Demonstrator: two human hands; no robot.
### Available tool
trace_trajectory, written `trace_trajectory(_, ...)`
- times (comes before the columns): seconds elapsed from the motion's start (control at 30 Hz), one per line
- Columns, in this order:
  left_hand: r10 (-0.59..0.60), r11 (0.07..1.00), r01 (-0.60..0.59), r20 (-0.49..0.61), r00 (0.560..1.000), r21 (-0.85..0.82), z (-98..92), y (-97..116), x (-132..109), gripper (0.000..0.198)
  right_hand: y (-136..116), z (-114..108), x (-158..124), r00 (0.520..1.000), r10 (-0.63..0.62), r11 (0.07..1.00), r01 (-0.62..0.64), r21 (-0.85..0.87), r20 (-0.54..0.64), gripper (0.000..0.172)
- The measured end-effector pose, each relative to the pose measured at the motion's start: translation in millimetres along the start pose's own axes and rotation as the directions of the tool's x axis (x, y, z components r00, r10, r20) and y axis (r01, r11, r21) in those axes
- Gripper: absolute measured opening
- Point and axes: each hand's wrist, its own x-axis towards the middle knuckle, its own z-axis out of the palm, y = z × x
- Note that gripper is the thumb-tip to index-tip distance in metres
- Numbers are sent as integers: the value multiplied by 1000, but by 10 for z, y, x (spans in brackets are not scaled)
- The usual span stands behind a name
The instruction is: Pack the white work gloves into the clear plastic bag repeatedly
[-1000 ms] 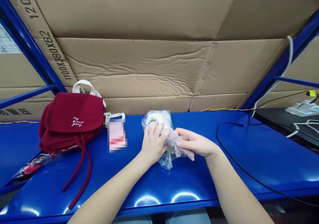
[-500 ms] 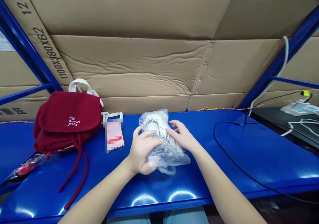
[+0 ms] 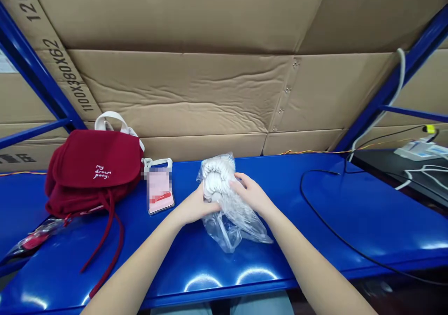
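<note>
A clear plastic bag with a coiled bundle of white cord inside rests on the blue table. My left hand grips the bundle from its left side, fingers curled under it. On the right side my right hand closes on the same bundle through the plastic. The bag's loose open end trails toward me, between my forearms.
A dark red cloth bag with white handles and long red drawstrings lies at the left, a phone-sized card beside it. A small plastic packet with something red lies at far left. A black cable loops at the right. Cardboard sheets stand behind.
Both hands have shifted from lying over the bag to gripping the cord bundle at its sides. The bag's loose end now hangs out toward me.
</note>
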Motion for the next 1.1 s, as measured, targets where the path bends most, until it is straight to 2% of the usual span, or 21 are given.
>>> trace_trajectory(0.07,82,994,-76,-78,994,77,26,-86,74,83,21,122,73,998,-12,998,16,62,-67,60)
trace_trajectory(0.13,142,977,-96,-246,959,190,15,-180,151,88,52,182,160,991,6,990,13,142,-136,62)
trace_trajectory(0.2,193,937,-43,-413,890,346,-45,-227,178,96,85,147,222,964,22,990,16,141,-265,64)
trace_trajectory(0.23,215,905,2,-463,860,424,-92,-221,161,97,98,97,232,941,7,995,26,93,-340,63)
trace_trajectory(0.27,220,871,50,-480,849,489,-146,-197,125,95,108,31,224,915,-30,999,39,13,-401,61)
trace_trajectory(0.3,200,837,96,-465,862,538,-201,-160,75,87,112,-43,200,900,-76,996,46,-82,-430,56)
trace_trajectory(0.33,140,812,139,-420,897,567,-252,-115,16,74,111,-117,162,908,-108,985,42,-168,-406,51)
trace_trajectory(0.37,56,797,161,-337,940,582,-293,-69,-43,59,106,-183,115,939,-108,971,30,-236,-326,45)
trace_trajectory(0.4,-26,793,159,-228,973,589,-319,-27,-96,44,96,-236,63,977,-82,959,23,-282,-197,41)
trace_trajectory(0.43,-89,796,137,-110,990,590,-328,6,-137,30,83,-270,14,998,-42,950,24,-313,-50,39)
trace_trajectory(0.5,-120,811,50,83,989,583,-294,43,-173,12,50,-275,-66,979,40,950,25,-311,201,37)
trace_trajectory(0.6,-28,819,-89,195,980,567,-155,36,-129,10,2,-133,-111,920,74,987,-12,-161,385,25)
trace_trajectory(0.67,61,807,-175,214,975,565,-59,5,-70,10,-17,22,-95,924,42,998,-24,-51,381,18)
trace_trajectory(0.77,135,760,-219,181,974,612,26,-56,5,9,-24,225,-34,987,-52,998,58,-39,150,19)
trace_trajectory(0.83,133,732,-204,157,979,650,34,-77,19,10,-27,272,-1,997,-53,997,56,-46,63,22)
trace_trajectory(0.9,118,718,-197,162,980,667,13,-66,1,10,-39,234,-1,987,22,1000,-21,-8,161,24)
trace_trajectory(1.0,100,758,-183,165,981,626,-35,-4,-48,15,-79,114,-73,920,134,991,-118,-65,369,21)
trace_trajectory(1.07,30,863,-119,185,982,492,-52,28,-60,30,-117,81,-152,918,94,988,-38,-152,385,18)
trace_trajectory(1.1,-37,923,-43,198,979,383,-49,33,-55,40,-140,88,-192,928,33,983,37,-180,371,16)
